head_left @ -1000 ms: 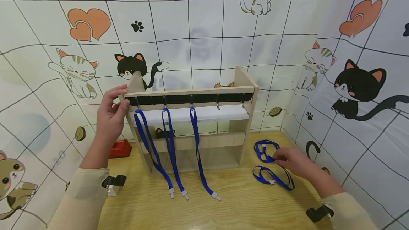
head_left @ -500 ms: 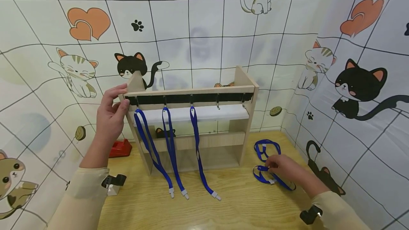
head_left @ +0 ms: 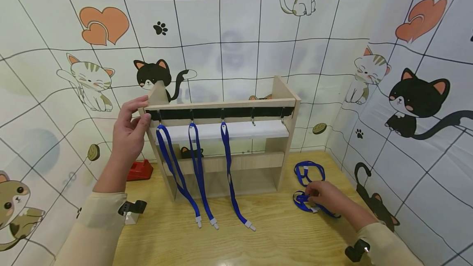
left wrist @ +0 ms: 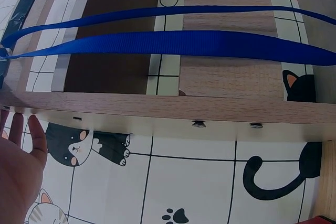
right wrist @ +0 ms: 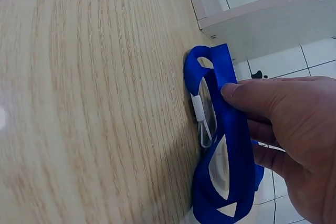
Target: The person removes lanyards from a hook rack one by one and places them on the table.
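My left hand [head_left: 129, 130] grips the upper left corner of a pale wooden rack [head_left: 236, 162], thumb on its front. In the left wrist view, its fingertips [left wrist: 37, 129] lie along the side panel. Three blue lanyards hang from the rack's hooks: a left one [head_left: 193, 204], a second [head_left: 198, 171] and a third [head_left: 228, 167], white clips reaching the table. To the right, my right hand [head_left: 327, 196] pinches a coiled blue lanyard [right wrist: 233, 135] between thumb and fingers. Just behind it lies another coiled lanyard [head_left: 309, 162].
Two hooks at the rack's right, one inner [head_left: 253, 122] and one outer [head_left: 282, 120], carry nothing. A red tape dispenser [head_left: 139, 170] stands left of the rack on the wooden table [head_left: 281, 237]. Cat-patterned cloth walls [head_left: 236, 24] close in the back and sides.
My right hand has moved from the rear coiled lanyard to the nearer one and now pinches its band. The left hand stays on the rack's corner.
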